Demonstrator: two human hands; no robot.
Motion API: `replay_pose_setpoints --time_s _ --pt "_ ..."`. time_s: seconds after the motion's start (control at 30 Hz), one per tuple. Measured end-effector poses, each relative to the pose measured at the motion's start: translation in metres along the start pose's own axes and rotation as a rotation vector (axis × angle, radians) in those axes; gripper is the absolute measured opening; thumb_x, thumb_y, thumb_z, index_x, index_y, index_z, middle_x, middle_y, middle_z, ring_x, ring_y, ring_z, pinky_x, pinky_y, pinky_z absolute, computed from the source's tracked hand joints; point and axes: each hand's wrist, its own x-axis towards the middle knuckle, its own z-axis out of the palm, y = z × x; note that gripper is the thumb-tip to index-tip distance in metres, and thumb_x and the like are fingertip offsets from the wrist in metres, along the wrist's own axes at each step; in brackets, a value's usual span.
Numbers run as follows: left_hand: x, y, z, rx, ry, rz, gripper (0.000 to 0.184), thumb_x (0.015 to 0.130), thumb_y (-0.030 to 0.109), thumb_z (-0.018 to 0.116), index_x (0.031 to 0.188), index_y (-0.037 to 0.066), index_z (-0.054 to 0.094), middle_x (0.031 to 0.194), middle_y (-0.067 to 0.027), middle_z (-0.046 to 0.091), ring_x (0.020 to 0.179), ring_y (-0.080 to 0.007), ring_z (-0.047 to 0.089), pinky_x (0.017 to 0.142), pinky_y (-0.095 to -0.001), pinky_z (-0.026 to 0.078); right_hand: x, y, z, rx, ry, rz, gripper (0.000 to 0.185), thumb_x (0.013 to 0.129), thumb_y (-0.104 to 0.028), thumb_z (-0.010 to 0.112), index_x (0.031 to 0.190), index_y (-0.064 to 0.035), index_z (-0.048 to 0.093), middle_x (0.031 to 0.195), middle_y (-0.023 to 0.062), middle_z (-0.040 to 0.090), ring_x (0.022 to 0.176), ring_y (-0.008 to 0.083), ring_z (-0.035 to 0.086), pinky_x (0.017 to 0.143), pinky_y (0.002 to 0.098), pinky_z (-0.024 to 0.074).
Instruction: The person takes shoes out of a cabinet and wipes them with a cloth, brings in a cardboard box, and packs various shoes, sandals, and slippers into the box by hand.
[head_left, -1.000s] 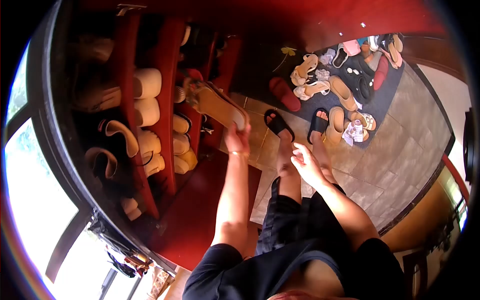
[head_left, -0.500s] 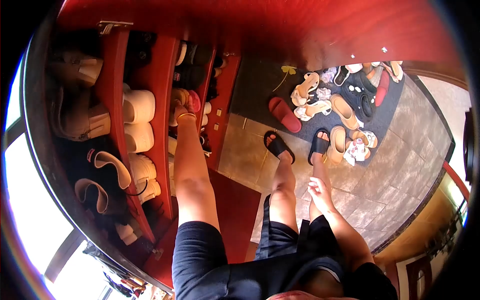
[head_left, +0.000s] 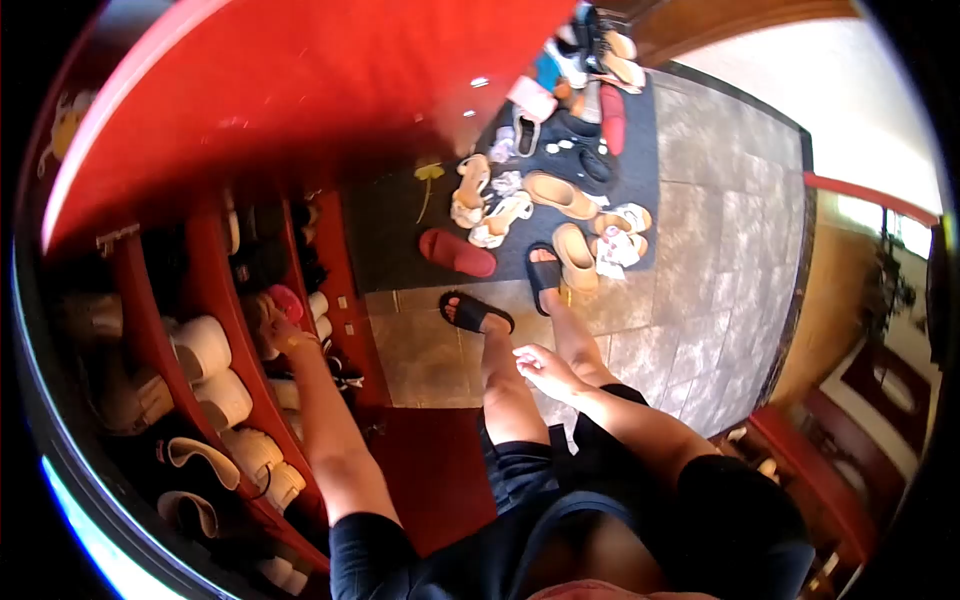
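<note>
Head: one pink item (head_left: 288, 302) beside left hand (head_left: 274, 326).

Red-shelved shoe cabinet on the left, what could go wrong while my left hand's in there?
Your left hand might knock the bright pink, rounded item beside it out of place. Stepping away, you could trip on the beige, rounded slip-on clog beside your black, open-toed slide.

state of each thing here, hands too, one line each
Left hand, inside the shelves, grip unclear
Right hand, empty, fingers loosely curled
Cabinet door, open
Black slides, worn
Tan clogs, unworn, on the mat
Red slippers, unworn, apart
White shoes, on the shelves
Pink item, beside left hand, partly hidden
</note>
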Motion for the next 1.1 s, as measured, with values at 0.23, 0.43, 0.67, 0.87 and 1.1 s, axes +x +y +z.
replay_pose_setpoints --time_s 0.23,0.43,0.67,0.87,1.1 --pt "-0.305 -0.125 -0.057 0.407 -0.208 -0.078 0.038 0.093 0.032 0.049 0.107 -0.001 0.062 0.104 -0.0189 0.064 0.083 -0.0314 0.061 0.075 -0.041 0.049 -0.049 -0.037 -0.025 -0.127 0.412 -0.175 0.022 0.083 -0.015 0.066 0.078 -0.0053 0.047 0.067 0.0046 0.05 0.064 0.0152 0.049 0.061 0.0306 0.043" --pt "-0.467 -0.051 -0.072 0.41 -0.669 0.059 0.051 0.085 0.038 0.06 0.054 0.0 0.046 0.051 -0.002 0.039 0.052 -0.0142 0.034 0.05 -0.0363 0.033 -0.11 -0.042 -0.03 0.093 0.584 -0.23 0.025 0.076 -0.01 0.066 0.069 -0.0048 0.042 0.061 0.0032 0.041 0.06 0.0126 0.04 0.054 0.0298 0.0368" --pt "-0.338 -0.015 -0.09 0.273 -0.481 -0.012 0.044 0.085 0.043 0.058 0.059 0.009 0.049 0.05 0.0019 0.039 0.046 -0.0123 0.033 0.05 -0.0296 0.03 -0.181 -0.099 -0.041 0.257 0.415 -0.264 0.038 0.084 -0.014 0.067 0.063 -0.0072 0.036 0.06 -0.0035 0.03 0.06 0.0049 0.029 0.05 0.0258 0.0268" --pt "-0.333 -0.032 -0.173 0.314 -0.162 -0.045 0.042 0.082 0.044 0.059 0.063 0.008 0.048 0.055 -0.0005 0.041 0.047 -0.0132 0.034 0.045 -0.0294 0.028 -0.281 -0.187 -0.145 0.164 0.475 -0.914 0.031 0.079 -0.017 0.073 0.064 -0.0053 0.049 0.057 0.001 0.044 0.05 0.0129 0.042 0.044 0.0286 0.031" --pt "-0.52 -0.088 -0.16 0.656 -0.228 0.064 0.027 0.088 0.024 0.044 0.07 0.004 0.05 0.061 -0.01 0.053 0.054 -0.0214 0.048 0.051 -0.0368 0.041 -0.385 -0.191 -0.248 0.445 0.338 -1.493 0.031 0.071 -0.006 0.064 0.055 -0.0134 0.038 0.051 -0.0023 0.046 0.038 0.0117 0.037 0.039 0.0229 0.0261"
